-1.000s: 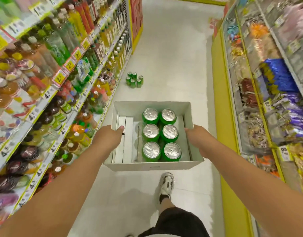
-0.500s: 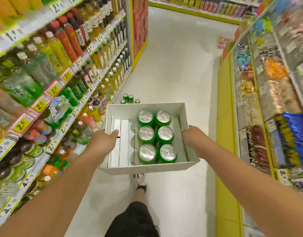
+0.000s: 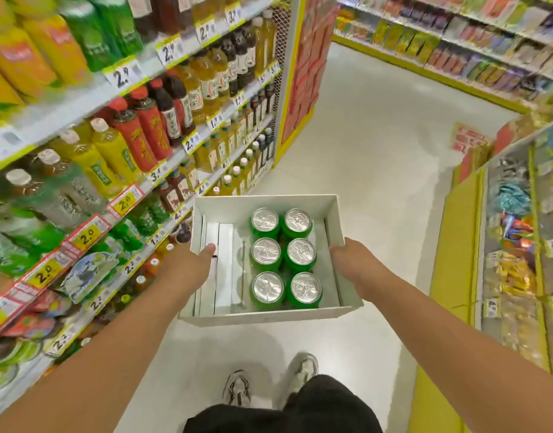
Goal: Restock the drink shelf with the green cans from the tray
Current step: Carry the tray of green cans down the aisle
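Observation:
I carry a white cardboard tray (image 3: 269, 315) at waist height in the aisle. Several green cans (image 3: 284, 254) with silver tops stand in two rows in its right half; the left half is bare. My left hand (image 3: 191, 265) grips the tray's left wall, thumb hooked over the rim. My right hand (image 3: 351, 264) grips the right wall from outside, its fingers hidden behind the cardboard. The drink shelf (image 3: 162, 170) full of bottles runs along my left side.
Snack racks with a yellow base (image 3: 456, 245) line the right side. A red end panel (image 3: 303, 73) closes the drink shelf ahead. The pale floor (image 3: 362, 151) opens into a cross aisle with another rack (image 3: 456, 35) at the far end. My shoes (image 3: 237, 387) stand below the tray.
I have walked forward along the aisle with the tray. The cluster of green cans on the floor ahead has passed out of sight behind the tray. Both hands keep their hold.

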Motion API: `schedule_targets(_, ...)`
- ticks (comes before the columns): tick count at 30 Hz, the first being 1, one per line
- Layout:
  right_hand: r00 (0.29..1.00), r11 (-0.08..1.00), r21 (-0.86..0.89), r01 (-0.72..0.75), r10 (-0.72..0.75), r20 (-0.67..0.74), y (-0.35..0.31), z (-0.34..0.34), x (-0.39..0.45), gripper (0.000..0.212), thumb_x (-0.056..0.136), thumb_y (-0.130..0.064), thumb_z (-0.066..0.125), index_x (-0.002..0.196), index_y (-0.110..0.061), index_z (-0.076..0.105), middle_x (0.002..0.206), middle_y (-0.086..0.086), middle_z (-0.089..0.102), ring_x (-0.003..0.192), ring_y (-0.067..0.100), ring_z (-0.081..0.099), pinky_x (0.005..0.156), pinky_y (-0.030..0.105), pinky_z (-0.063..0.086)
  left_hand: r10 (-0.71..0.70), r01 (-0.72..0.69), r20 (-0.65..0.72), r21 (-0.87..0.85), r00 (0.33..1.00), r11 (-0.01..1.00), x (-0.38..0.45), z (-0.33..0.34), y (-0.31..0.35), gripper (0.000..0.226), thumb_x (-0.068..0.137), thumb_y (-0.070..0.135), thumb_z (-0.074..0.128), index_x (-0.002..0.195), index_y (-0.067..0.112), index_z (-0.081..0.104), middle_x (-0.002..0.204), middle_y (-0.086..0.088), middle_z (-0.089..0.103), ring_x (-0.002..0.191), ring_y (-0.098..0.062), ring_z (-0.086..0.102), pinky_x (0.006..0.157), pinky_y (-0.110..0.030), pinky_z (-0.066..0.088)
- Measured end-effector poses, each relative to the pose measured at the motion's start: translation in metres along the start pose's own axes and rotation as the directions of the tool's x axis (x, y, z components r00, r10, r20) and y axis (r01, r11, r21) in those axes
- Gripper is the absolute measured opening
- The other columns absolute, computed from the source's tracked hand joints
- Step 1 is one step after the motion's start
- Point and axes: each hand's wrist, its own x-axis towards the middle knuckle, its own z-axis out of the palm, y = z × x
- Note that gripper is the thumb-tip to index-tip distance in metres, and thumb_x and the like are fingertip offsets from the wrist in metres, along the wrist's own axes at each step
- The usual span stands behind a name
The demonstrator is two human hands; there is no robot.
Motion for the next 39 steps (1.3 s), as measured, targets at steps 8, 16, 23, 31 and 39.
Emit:
schedule_targets(8,0.975,0.992,-0.096,0.082,-0.060,0.214,-0.082,-0.006,0.155,0.024,0.098,-0.027,0.048,0.109,-0.016,0.065,0.105,0.012,0.070,0.098,0.031,0.068,0.088,0.043,0.057,-0.135,0.104,-0.181,-0.168,0.974,0.980,0.081,0.031,0.045,0.045,0.098,0.046,0.051,0.131,0.018,0.063,0.123,-0.012,0.066,0.109,-0.035,0.059,0.086,-0.038,0.048)
schedule_targets(16,0.867,0.903,-0.313,0.296,-0.116,0.484,-0.143,0.017,0.289,0.027,0.099,-0.025,0.039,0.111,-0.016,0.062,0.107,0.012,0.067,0.099,0.033,0.066,0.092,0.051,0.055,-0.502,0.418,-0.296,-0.305,0.812,0.856,0.114,0.091,0.068,0.048,0.099,0.046,0.050,0.132,0.012,0.060,0.128,-0.019,0.064,0.116,-0.040,0.057,0.079,-0.034,0.038)
schedule_targets(23,0.796,0.828,-0.401,0.391,-0.086,0.599,-0.153,0.050,0.337,0.026,0.096,-0.028,0.043,0.105,-0.021,0.066,0.104,0.011,0.070,0.094,0.029,0.068,0.088,0.042,0.056,-0.674,0.528,-0.245,-0.460,0.696,0.713,0.120,0.131,0.061,0.042,0.101,0.045,0.045,0.122,0.014,0.065,0.098,-0.009,0.064,0.088,-0.031,0.054,0.074,-0.035,0.043)
schedule_targets(31,0.742,0.720,-0.463,0.517,-0.108,0.661,-0.111,0.122,0.387,0.031,0.102,-0.026,0.035,0.115,-0.019,0.062,0.107,0.010,0.068,0.098,0.028,0.064,0.094,0.045,0.054,-0.744,0.542,-0.216,-0.562,0.633,0.625,0.152,0.193,0.003,0.042,0.100,0.048,0.044,0.123,0.019,0.064,0.093,0.002,0.062,0.086,-0.023,0.056,0.069,-0.033,0.041)
schedule_targets(39,0.689,0.634,-0.482,0.605,-0.113,0.716,-0.017,0.219,0.481,0.030,0.105,-0.019,0.038,0.124,-0.005,0.056,0.097,0.009,0.061,0.083,0.026,0.058,0.073,0.035,0.048,-0.804,0.594,-0.207,-0.577,0.557,0.561,0.215,0.303,-0.088,0.049,0.099,0.054,0.042,0.124,0.018,0.063,0.113,-0.003,0.069,0.095,-0.023,0.057,0.077,-0.034,0.044)
